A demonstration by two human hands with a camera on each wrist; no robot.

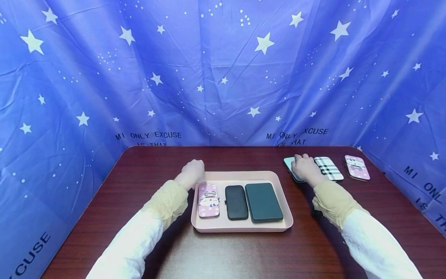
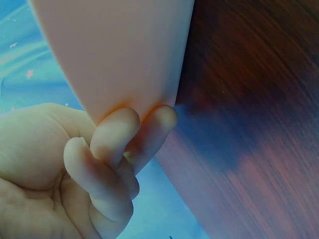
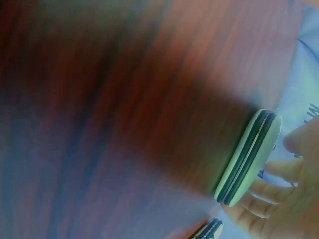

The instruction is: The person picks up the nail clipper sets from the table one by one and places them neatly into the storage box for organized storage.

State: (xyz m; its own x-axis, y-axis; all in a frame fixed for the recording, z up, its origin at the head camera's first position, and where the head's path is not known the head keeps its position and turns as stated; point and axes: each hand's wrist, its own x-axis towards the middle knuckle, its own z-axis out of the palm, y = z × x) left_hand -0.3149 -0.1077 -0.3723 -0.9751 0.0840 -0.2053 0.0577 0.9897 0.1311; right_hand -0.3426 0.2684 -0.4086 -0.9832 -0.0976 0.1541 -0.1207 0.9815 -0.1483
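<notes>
My left hand [image 1: 193, 173] grips the left back corner of a pale pink tray [image 1: 240, 229]. In the left wrist view, two curled fingertips press against the tray wall [image 2: 119, 55]. Inside the tray lie a pink patterned case [image 1: 209, 209], a black textured case [image 1: 237, 203] and a larger dark green case [image 1: 264, 202]. My right hand [image 1: 307, 169] is over a mint-green flat case [image 1: 289, 162], its fingers spread across the top. The right wrist view shows that case [image 3: 249, 157] edge-on beside the fingers, with the thumb near one end.
Just right of my right hand lies a plaid case [image 1: 328, 169], with a pink patterned case [image 1: 357, 167] farther right, near the table's edge. All stand on a dark reddish wooden table [image 1: 216, 255]. A blue starry curtain [image 1: 209, 58] hangs behind and along both sides.
</notes>
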